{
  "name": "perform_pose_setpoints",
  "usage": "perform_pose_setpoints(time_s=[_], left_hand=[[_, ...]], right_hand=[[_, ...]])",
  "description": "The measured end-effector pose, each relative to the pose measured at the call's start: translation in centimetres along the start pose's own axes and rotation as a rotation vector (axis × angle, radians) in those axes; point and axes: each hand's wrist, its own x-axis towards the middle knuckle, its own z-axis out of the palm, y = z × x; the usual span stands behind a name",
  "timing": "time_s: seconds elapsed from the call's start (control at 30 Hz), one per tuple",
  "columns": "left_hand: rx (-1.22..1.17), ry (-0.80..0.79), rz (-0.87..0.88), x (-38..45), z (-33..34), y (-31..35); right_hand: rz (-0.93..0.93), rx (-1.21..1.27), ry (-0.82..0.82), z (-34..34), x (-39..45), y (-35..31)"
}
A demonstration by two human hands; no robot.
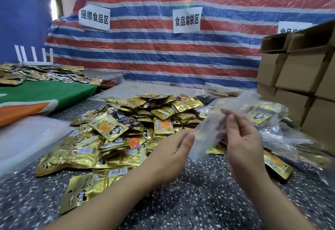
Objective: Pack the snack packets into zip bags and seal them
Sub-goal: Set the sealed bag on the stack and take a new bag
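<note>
A clear, empty zip bag (210, 130) hangs in the air between both hands, blurred by motion. My left hand (174, 150) pinches its lower left edge with thumb and fingers. My right hand (243, 139) holds its right side, fingers raised along the plastic. Behind and to the left of the hands lies a big heap of gold and black snack packets (130, 126) on the speckled table (181, 202). Filled zip bags with gold packets inside (261, 115) lie at the right, just beyond my right hand.
Stacked cardboard boxes (297, 77) stand at the right edge. A white plastic tray (27, 139) sits at the left. A green and orange cloth (41, 95) with more packets (36, 75) lies at the far left. A striped tarp (163, 48) with paper signs closes the back.
</note>
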Motion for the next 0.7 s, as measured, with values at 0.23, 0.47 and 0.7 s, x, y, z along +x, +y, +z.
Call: perform_pose_setpoints(time_s=[0.23, 0.47, 0.7], left_hand=[[0.025, 0.269, 0.12, 0.1, -0.1, 0.3], [-0.077, 0.221, 0.199, -0.2, 0.3, 0.6], [-0.067, 0.19, 0.122, -0.1, -0.1, 0.4]], right_hand=[[-0.692, -0.598, -0.17, 0.3, -0.5, 0.5], [0.023, -0.261, -0.299, 1.6, -1.8, 0.4], [0.348, -0.025, -0.469, 0.8, -1.5, 0.1]])
